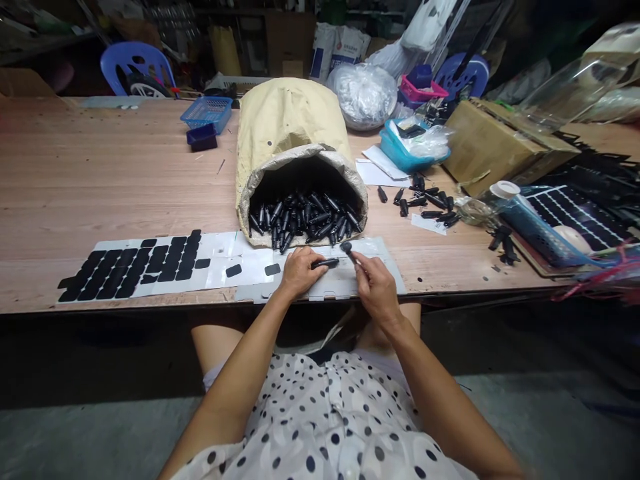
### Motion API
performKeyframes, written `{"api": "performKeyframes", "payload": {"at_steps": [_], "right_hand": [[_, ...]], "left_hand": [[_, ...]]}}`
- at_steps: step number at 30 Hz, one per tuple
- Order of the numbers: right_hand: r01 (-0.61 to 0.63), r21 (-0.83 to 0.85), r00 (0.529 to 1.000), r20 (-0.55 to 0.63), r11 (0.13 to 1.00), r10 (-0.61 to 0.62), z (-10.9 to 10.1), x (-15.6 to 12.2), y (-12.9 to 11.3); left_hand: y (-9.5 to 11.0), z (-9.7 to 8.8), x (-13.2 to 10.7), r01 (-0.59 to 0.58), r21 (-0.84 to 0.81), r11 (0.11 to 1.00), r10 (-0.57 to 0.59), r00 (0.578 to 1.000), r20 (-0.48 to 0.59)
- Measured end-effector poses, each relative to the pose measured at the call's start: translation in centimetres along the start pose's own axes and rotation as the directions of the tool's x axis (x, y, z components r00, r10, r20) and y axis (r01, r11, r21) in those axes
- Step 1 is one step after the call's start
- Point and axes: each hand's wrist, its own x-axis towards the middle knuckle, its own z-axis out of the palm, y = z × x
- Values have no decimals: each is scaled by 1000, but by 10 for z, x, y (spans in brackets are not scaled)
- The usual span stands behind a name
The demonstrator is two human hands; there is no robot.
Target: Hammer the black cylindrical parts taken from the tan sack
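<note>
My left hand (299, 272) is closed around a slim black tapered plastic piece (327, 263), pressed down over a pale grey board (327, 288) at the table's front edge. In my right hand (376, 283) a small tool with a rounded black head (346, 247) is pinched; its head points up and left, apart from the piece. Just beyond both hands lies a cream sack (290, 117) on its side, its mouth facing me, with many similar black pieces (306, 219) inside. To the left, a white sheet (215, 275) carries rows of black rounded-rectangle patches (125, 270).
Loose black pieces (430, 200) lie on the table to the right, near a cardboard box (500, 150) and a teal basket (400, 157). A blue basket (207, 113) and a dark blue tray (201, 137) stand left of the sack. A plastic-wrapped bundle (364, 93) sits behind.
</note>
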Motion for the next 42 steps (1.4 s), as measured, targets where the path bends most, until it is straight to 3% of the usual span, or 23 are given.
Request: {"api": "performKeyframes", "payload": {"at_steps": [4,10,17,42], "right_hand": [[-78,-268,997,-12,960,78,-9,17,31],[5,-440,1000,-6,898,-9,-1,19,55],[-21,-437,1000,-27,899,10,4,13,52],[-31,-434,999,-47,900,11,4,14,49]], "left_hand": [[4,-1,-1,10,15,1000,-10,1000,-5],[4,0,-3,-4,12,1000,4,1000,-25],[-4,0,-6,-52,-5,999,52,998,-19],[-4,-3,-6,-53,-32,998,53,998,-27]]}}
